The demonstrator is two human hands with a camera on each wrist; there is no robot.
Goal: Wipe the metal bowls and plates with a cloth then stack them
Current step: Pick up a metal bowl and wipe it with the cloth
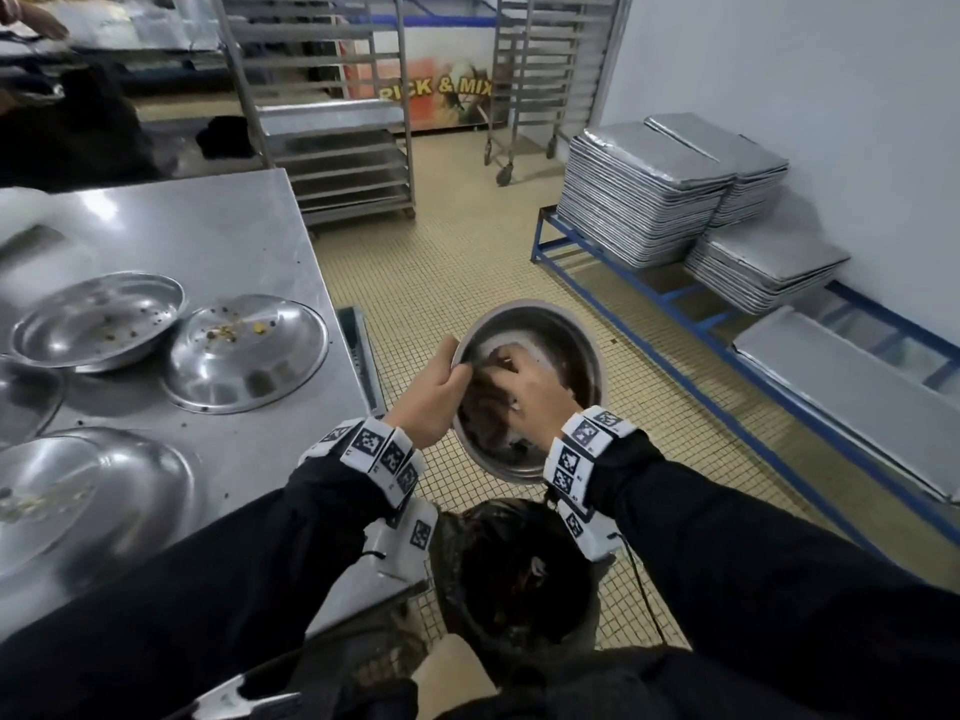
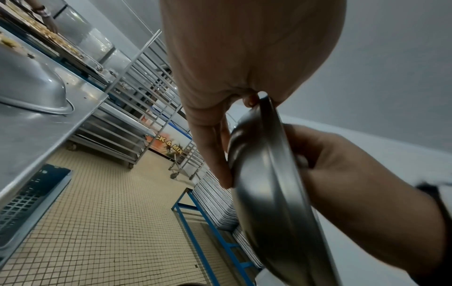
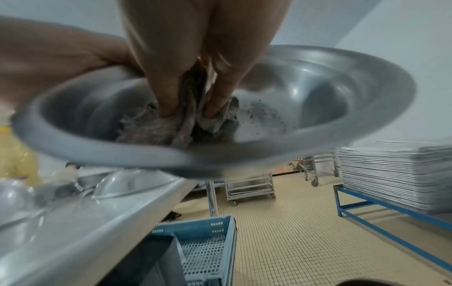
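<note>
1. The metal bowl is held in the air over the tiled floor, to the right of the tabletop and just above a dark bin. It does not rest on anything.
2. The left hand pinches the bowl at its left rim: the thumb is on the inside, the fingers lie against the outside wall. The bowl is tilted, with its open side turned toward the person and toward the right hand.
3. The right hand is inside the bowl. Its fingers are curled into a crumpled grey cloth and press it on the bottom.
4. Beside the cloth, on the side away from the left hand, small dark crumbs lie on the bottom (they are seen only by the right wrist camera). I judge that the next stroke must go that way, across the bottom toward the far rim.
5. The dirty plates wait on the tabletop, on the left side. The left hand is nearer to them, so I think it will be the one to set the bowl down there.
</note>
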